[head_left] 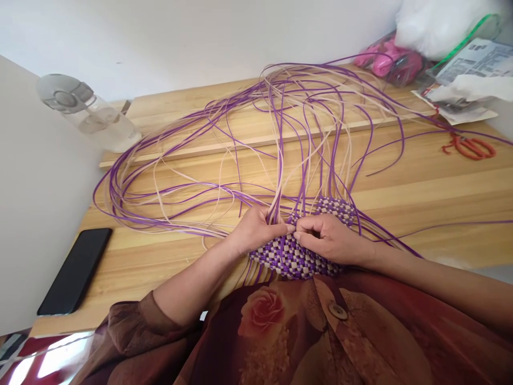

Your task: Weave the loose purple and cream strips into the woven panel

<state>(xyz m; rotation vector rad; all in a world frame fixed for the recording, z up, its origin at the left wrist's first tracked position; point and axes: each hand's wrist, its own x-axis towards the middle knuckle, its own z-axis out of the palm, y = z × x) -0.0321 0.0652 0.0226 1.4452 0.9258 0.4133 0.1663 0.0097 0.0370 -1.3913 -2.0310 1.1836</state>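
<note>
A purple-and-beige checkered woven piece (294,262) lies at the front edge of the table, against my clothing. My left hand (258,231) is closed at its upper left, with several upright purple and beige plastic strands (279,166) gripped between thumb and fingers. My right hand (332,239) rests over the weave, thumb and forefinger pinched close to my left thumb tip. Whatever lies in that pinch is too small to make out. Behind the right hand, another part of the weave rises. Long loose strands run from it across the table and curve to the left.
A clear bottle with a grey lid (108,125) stands at the back left, above a black phone (76,271). Orange-handled scissors (473,147) lie at the right. Pink bagged items (388,60) and packaging (476,61) fill the back right corner. A raised wooden strip (192,152) crosses the table.
</note>
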